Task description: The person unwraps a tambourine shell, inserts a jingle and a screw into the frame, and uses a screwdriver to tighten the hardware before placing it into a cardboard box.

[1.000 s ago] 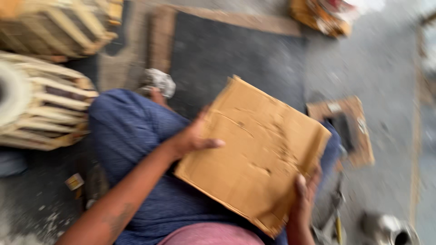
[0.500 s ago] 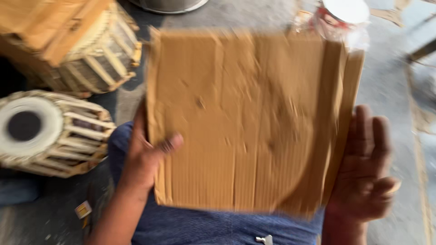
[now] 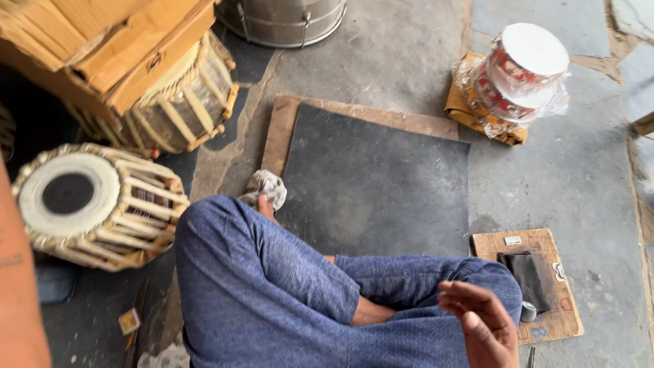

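Grey stone floor (image 3: 395, 61) under dark mat (image 3: 381, 184), laced drum (image 3: 95, 204), small wooden board (image 3: 538, 286).

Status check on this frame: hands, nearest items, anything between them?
Right hand open, empty, over the crossed legs. Left hand out of frame; only a forearm shows. Small wooden board nearest the right hand. Nothing between them.

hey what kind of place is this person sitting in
Likely a drum maker's or repair workshop floor: laced hand drums lie at the left, a plastic-wrapped drum stands on the stone floor, and a dark work mat lies ahead.
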